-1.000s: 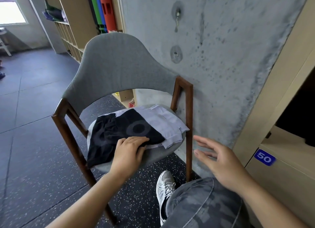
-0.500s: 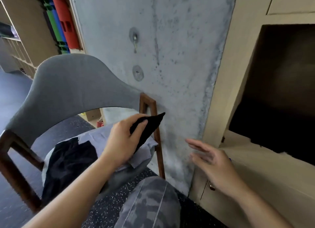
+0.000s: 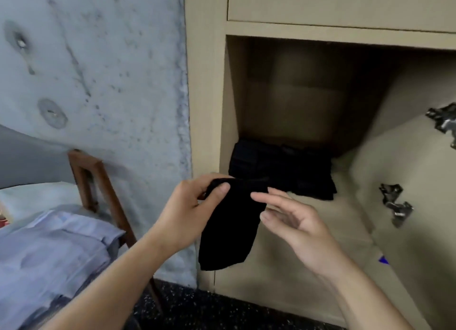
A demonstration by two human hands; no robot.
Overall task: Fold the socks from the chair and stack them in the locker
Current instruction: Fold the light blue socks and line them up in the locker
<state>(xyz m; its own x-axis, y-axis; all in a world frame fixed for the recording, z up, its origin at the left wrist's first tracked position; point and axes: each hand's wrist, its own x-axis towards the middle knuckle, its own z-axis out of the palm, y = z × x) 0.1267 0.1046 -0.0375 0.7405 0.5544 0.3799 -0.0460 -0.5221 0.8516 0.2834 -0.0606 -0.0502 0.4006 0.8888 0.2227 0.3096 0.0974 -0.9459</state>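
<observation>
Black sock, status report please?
Left hand pinches black sock, hanging unfolded. Right hand open beside it. Dark stack in locker; path unobstructed.

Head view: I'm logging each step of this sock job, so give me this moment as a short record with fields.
left hand: left hand pinches the top of the black sock, which hangs down
right hand: right hand open, fingertips at the sock's upper edge
locker: locker open, dark folded pile at back left
chair: chair to the left, pale cloth on it
</observation>
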